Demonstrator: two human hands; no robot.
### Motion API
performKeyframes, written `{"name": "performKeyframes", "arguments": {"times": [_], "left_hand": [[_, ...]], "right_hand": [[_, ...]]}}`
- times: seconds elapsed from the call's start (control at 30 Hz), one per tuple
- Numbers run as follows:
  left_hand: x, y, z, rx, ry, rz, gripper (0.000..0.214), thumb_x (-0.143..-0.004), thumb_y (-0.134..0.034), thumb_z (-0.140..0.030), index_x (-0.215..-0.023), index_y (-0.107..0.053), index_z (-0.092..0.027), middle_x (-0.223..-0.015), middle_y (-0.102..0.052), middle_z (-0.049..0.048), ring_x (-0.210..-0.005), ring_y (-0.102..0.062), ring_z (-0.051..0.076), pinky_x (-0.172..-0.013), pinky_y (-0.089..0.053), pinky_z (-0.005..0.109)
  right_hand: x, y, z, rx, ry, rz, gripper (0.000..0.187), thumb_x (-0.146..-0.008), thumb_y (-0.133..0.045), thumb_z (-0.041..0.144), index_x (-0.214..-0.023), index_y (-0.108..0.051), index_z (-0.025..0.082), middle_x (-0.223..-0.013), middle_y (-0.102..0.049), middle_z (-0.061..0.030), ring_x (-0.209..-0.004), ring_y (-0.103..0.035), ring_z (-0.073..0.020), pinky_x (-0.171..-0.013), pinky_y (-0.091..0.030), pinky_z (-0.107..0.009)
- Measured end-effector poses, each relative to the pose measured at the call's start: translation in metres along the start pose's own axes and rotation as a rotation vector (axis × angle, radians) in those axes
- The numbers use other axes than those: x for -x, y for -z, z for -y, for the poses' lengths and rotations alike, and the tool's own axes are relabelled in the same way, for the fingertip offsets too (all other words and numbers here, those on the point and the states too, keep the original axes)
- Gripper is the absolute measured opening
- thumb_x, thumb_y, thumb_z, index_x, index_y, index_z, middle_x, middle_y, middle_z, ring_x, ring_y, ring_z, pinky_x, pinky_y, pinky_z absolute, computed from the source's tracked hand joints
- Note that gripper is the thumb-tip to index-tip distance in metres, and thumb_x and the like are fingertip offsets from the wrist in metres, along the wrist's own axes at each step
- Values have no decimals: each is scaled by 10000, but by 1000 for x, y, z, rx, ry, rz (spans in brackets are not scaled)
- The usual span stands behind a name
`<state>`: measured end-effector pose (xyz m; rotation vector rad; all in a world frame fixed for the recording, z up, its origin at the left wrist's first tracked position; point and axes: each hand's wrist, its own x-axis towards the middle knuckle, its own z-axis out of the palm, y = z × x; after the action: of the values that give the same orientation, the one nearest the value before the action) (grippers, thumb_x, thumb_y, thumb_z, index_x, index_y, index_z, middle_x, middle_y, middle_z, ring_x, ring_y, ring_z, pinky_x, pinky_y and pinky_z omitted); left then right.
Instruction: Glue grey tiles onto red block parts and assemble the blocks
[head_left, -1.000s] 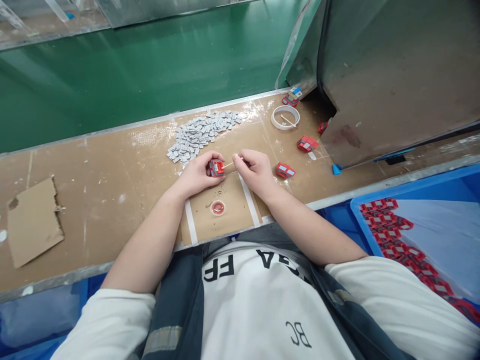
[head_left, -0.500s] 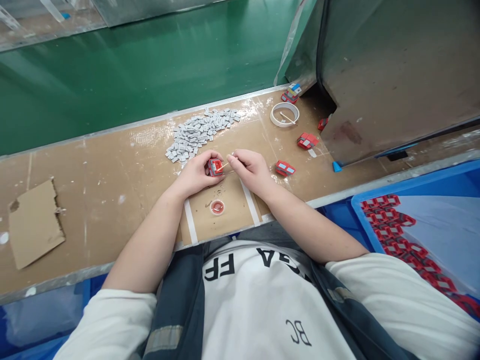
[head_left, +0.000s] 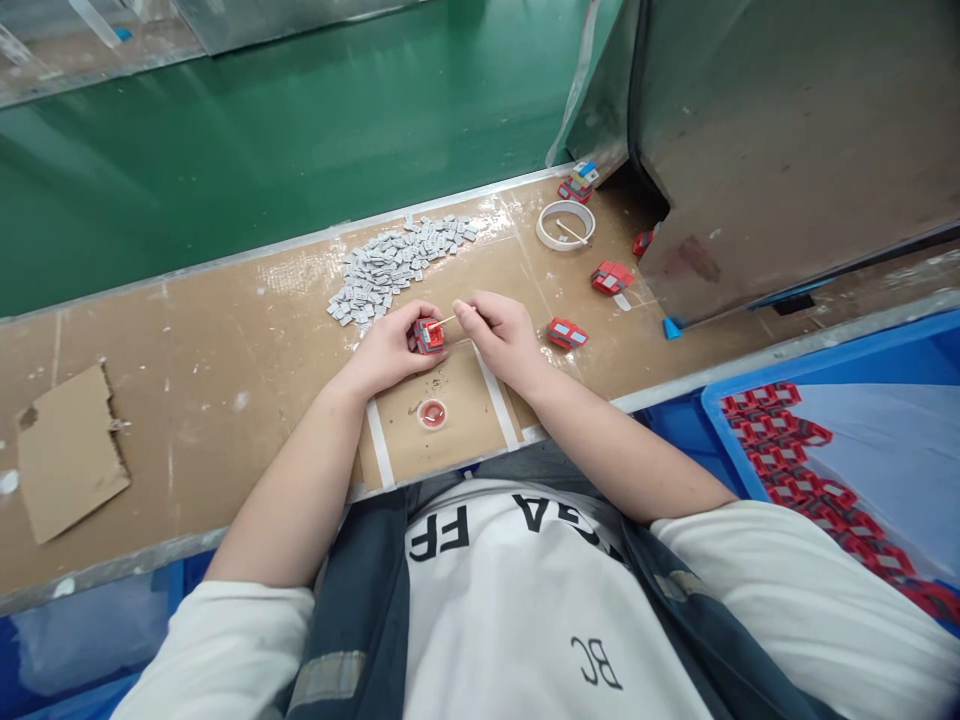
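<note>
My left hand is closed around a small red and grey plastic toy part, its open side facing me. In a pinch, my right hand holds a thin wooden stick, whose tip reaches into the red part. Below both hands, a small round dish with reddish liquid rests on the table. A heap of small grey tiles lies just beyond my left hand. To the right of my right hand sits another red toy part.
A tape roll with a stick inside it lies at the back right, near more red parts. A metal box bounds the right side. A blue bin holds rows of red parts. Torn cardboard lies left.
The stick in my right hand is raised to a slightly steeper angle, its tip still at the red part. My left hand keeps its hold. The whole view shifts slightly.
</note>
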<state>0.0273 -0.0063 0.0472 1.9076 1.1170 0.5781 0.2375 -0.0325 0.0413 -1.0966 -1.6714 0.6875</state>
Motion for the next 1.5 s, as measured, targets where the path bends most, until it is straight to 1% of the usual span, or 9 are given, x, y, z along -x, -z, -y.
{"name": "performKeyframes", "arguments": {"times": [0.27, 0.43, 0.67, 0.8, 1.03, 1.3, 1.37, 1.4, 1.5], "left_hand": [[0, 0, 2, 29, -8, -1, 451, -749, -851, -389, -1127, -648, -247, -947, -650, -14, -783, -581, 175, -706, -458, 295], [0, 0, 2, 26, -3, 1, 455, -747, -855, -392, -1122, -643, -246, -911, -633, -23, -769, -568, 171, -703, -451, 291], [-1, 0, 5, 38, -19, -1, 453, -754, -856, -380, -1132, -651, -238, -963, -662, -6, -793, -596, 176, -723, -466, 294], [-1, 0, 5, 30, -22, -6, 464, -755, -849, -382, -1141, -652, -214, -974, -666, -1, -812, -608, 175, -739, -470, 284], [-1, 1, 3, 49, -27, -17, 470, -758, -851, -370, -1150, -651, -204, -947, -653, -7, -792, -586, 159, -733, -455, 271], [-1, 1, 4, 37, -32, -13, 465, -768, -853, -380, -1148, -652, -201, -910, -645, -19, -775, -572, 153, -733, -448, 270], [-1, 1, 5, 53, -40, -30, 470, -765, -850, -380, -1150, -650, -200, -940, -657, -9, -804, -593, 162, -757, -466, 278], [-2, 1, 5, 69, -46, -44, 470, -766, -846, -378, -1152, -648, -198, -967, -665, 0, -829, -607, 168, -778, -477, 285], [-3, 2, 6, 132, -55, -98, 475, -770, -840, -371, -1163, -642, -192, -1066, -689, 31, -903, -638, 184, -847, -506, 309]], "right_hand": [[0, 0, -2, 3, 9, 14, 618, -1081, -446, 695, -687, -341, 230, -656, -355, 34, -632, -330, -137, -633, -266, -321], [0, 0, -3, 1, -6, -3, 608, -1082, -454, 685, -694, -344, 229, -668, -362, 32, -646, -334, -138, -644, -278, -316], [0, 2, -3, -1, 19, 74, 586, -1089, -463, 638, -688, -333, 231, -661, -330, 40, -637, -323, -131, -629, -255, -314], [1, 4, -3, -4, 41, 118, 554, -1086, -491, 556, -678, -298, 235, -646, -303, 48, -616, -297, -125, -620, -235, -313], [1, 6, -5, 75, 47, 48, 496, -1060, -528, 445, -669, -307, 235, -629, -297, 52, -600, -302, -128, -623, -224, -322], [1, 6, -5, 77, 52, -36, 518, -1084, -508, 506, -684, -314, 239, -646, -308, 49, -611, -320, -132, -624, -248, -316], [2, 10, -1, 6, 110, 17, 529, -1098, -479, 542, -692, -322, 242, -649, -319, 46, -608, -336, -134, -627, -269, -312], [4, 12, 1, -43, 159, 93, 531, -1106, -457, 555, -696, -329, 243, -649, -332, 43, -604, -347, -135, -630, -284, -310], [11, 15, 8, -113, 308, 473, 540, -1126, -406, 544, -683, -348, 241, -627, -381, 36, -587, -378, -135, -633, -314, -304]]}}
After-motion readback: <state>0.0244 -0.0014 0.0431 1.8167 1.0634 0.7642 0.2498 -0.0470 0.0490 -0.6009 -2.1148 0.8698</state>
